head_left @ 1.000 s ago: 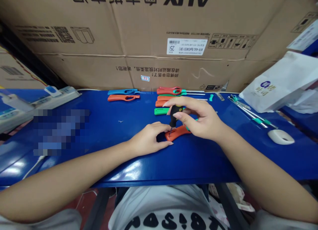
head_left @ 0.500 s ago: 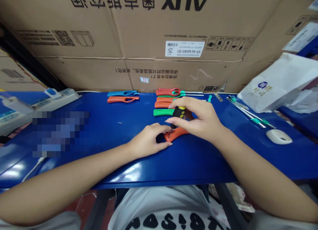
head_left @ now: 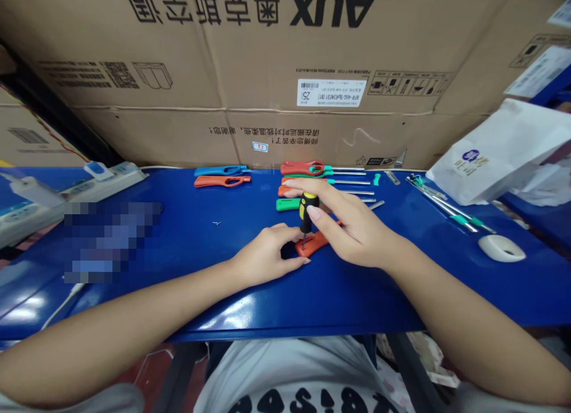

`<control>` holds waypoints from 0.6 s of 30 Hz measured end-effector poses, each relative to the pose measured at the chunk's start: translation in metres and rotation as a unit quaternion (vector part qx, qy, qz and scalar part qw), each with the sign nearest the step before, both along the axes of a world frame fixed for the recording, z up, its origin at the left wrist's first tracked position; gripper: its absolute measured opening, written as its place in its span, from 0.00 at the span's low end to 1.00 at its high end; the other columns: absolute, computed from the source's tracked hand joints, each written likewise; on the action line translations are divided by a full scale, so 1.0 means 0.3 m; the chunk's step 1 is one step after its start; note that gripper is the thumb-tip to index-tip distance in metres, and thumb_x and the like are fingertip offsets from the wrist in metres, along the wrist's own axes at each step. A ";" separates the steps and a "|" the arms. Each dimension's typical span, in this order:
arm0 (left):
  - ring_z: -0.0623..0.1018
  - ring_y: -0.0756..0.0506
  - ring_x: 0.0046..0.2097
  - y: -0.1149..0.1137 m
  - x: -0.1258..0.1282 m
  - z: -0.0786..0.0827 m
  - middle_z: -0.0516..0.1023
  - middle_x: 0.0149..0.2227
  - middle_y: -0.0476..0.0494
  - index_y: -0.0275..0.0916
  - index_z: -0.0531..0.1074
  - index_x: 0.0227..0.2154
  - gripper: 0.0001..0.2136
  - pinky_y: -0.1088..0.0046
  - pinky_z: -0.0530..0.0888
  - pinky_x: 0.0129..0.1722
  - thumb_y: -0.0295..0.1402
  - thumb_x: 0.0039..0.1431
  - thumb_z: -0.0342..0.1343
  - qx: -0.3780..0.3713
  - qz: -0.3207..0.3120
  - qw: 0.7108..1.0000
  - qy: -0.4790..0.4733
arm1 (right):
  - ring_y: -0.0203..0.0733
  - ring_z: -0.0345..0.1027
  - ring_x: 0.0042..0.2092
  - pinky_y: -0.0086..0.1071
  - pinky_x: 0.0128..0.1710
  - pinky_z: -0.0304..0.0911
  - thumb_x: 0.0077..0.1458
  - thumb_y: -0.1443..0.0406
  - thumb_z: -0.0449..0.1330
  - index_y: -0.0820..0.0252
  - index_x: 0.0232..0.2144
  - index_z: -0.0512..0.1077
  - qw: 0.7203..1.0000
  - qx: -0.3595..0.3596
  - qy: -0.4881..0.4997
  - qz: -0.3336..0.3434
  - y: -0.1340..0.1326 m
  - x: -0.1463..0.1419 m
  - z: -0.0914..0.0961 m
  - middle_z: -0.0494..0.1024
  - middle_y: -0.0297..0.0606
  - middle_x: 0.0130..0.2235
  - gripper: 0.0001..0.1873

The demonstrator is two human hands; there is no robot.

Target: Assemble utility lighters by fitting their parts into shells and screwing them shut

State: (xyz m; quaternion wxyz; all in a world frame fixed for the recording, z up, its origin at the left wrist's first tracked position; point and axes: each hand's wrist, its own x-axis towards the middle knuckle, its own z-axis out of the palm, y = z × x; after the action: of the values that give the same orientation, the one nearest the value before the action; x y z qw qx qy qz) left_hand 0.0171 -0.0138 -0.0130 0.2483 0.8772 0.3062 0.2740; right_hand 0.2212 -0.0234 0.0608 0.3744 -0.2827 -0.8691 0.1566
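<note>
My right hand [head_left: 352,225] is closed round a short black and yellow screwdriver [head_left: 307,210], held nearly upright. Its tip rests on the near end of an orange plastic tool handle [head_left: 314,244] that lies on the blue table [head_left: 178,234]. My left hand [head_left: 267,252] is curled, with its fingertips pinching the left end of that orange handle against the table. Just behind my hands lies a stack of orange, red and green handles [head_left: 294,184], some with metal shafts.
A blue handle [head_left: 218,171] and an orange one [head_left: 220,181] lie at the back. Loose metal rods with green tips [head_left: 450,207] sit on the right beside a white oval object [head_left: 502,247] and a white paper bag [head_left: 495,154]. A power strip [head_left: 66,190] is on the left; cardboard boxes [head_left: 267,62] wall the back.
The screwdriver has stood up from a tilt to nearly vertical, and my right fingers have shifted on its handle. My left hand has stayed on the orange handle.
</note>
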 end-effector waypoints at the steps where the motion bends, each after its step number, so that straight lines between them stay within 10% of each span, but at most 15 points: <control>1: 0.79 0.44 0.41 -0.001 0.000 0.000 0.81 0.39 0.46 0.39 0.75 0.41 0.10 0.68 0.74 0.43 0.33 0.58 0.66 0.003 0.001 1.000 -0.001 | 0.39 0.78 0.44 0.35 0.48 0.72 0.70 0.66 0.49 0.55 0.63 0.63 1.000 -0.014 -0.002 0.024 -0.001 0.001 0.001 0.79 0.40 0.54 0.21; 8: 0.80 0.42 0.41 -0.004 0.007 -0.002 0.81 0.38 0.45 0.38 0.75 0.38 0.06 0.65 0.75 0.44 0.33 0.59 0.64 -0.004 0.013 1.000 0.007 | 0.43 0.78 0.45 0.32 0.45 0.71 0.61 0.60 0.65 0.56 0.46 0.74 0.988 0.139 0.026 -0.067 0.006 -0.009 -0.025 0.83 0.39 0.45 0.12; 14: 0.80 0.43 0.41 -0.010 0.010 0.002 0.82 0.39 0.46 0.39 0.75 0.39 0.07 0.66 0.75 0.44 0.32 0.59 0.64 -0.019 0.020 1.000 -0.001 | 0.37 0.78 0.41 0.33 0.46 0.72 0.69 0.66 0.51 0.54 0.61 0.65 0.999 0.005 -0.022 0.036 -0.007 0.011 0.006 0.80 0.39 0.53 0.20; 18: 0.80 0.43 0.41 -0.014 0.012 0.008 0.82 0.39 0.47 0.40 0.75 0.41 0.10 0.67 0.75 0.44 0.31 0.57 0.66 -0.014 0.024 1.000 0.003 | 0.42 0.78 0.43 0.34 0.46 0.72 0.62 0.59 0.63 0.56 0.48 0.75 0.990 0.118 0.015 -0.075 0.011 0.012 -0.006 0.83 0.38 0.44 0.14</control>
State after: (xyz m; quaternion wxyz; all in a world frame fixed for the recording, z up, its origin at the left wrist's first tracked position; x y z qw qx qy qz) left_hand 0.0206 -0.0180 -0.0106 0.2527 0.8672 0.3313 0.2729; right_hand 0.2246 -0.0200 0.0592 0.4292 -0.2987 -0.8519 0.0287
